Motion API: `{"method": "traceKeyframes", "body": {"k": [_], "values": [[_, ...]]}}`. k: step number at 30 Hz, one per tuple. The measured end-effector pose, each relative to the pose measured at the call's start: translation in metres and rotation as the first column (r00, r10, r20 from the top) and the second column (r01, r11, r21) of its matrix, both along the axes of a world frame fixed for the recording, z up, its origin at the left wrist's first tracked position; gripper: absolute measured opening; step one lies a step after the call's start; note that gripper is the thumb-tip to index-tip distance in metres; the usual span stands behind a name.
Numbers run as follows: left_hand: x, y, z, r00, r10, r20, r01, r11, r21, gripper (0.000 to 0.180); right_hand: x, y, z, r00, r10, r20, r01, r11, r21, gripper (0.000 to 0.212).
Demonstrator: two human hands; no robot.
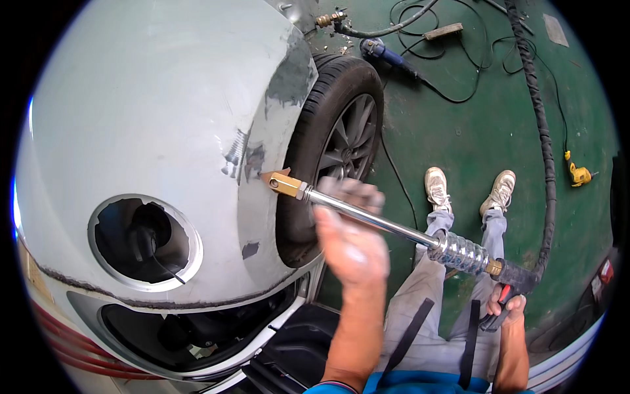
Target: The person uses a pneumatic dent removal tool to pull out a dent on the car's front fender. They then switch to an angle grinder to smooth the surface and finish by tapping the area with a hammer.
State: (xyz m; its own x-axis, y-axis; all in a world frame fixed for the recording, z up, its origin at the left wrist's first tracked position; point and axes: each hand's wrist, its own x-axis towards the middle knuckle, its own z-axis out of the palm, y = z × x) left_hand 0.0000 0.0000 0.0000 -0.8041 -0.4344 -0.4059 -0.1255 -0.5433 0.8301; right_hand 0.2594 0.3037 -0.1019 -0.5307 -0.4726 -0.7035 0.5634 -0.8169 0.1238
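Observation:
My right hand (506, 303) grips the black pistol handle of a slide-hammer dent puller (367, 215), beside its red trigger. Its chrome rod carries a ribbed metal weight (463, 252) near the handle. At the far end, a brass-coloured head with a pointed copper-coloured tip (269, 176) meets the pale car panel (164, 98) by the wheel arch, beside scraped grey patches. My left hand (354, 246) is at the rod just behind the head, with the rod crossing in front of it. Motion smears its fingers, so I cannot make out whether they close on the rod.
A wheel (344, 125) sits in the arch. The panel has a round opening (146, 241) with dark parts inside. On the green floor lie a blue angle grinder (390, 58), a yellow drill (579, 175) and loose cords. A thick wrapped cable (541, 125) runs to the puller's handle.

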Motion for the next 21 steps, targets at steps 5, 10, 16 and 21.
{"method": "traceKeyframes", "body": {"k": [5, 10, 16, 21], "values": [[-0.053, -0.019, -0.009, 0.991, -0.041, 0.126, 0.009, 0.969, 0.249, 0.032, 0.009, 0.013, 0.023, 0.997, -0.065, 0.034, 0.061, 0.990, 0.126, 0.043], [-0.051, -0.040, -0.048, 0.858, -0.045, -0.511, 0.460, 0.510, 0.727, 0.033, 0.001, 0.009, 0.044, 0.997, -0.071, 0.016, 0.066, 0.976, 0.209, 0.044], [-0.056, -0.017, 0.004, 0.993, 0.005, 0.122, -0.044, 0.949, 0.312, 0.030, 0.004, 0.011, 0.031, 0.992, -0.123, 0.024, 0.116, 0.973, 0.198, 0.047], [-0.056, 0.001, 0.025, 0.982, 0.047, 0.184, -0.050, 0.999, 0.011, 0.027, 0.003, 0.007, 0.027, 0.982, -0.164, 0.090, 0.158, 0.985, 0.072, 0.047]]}}
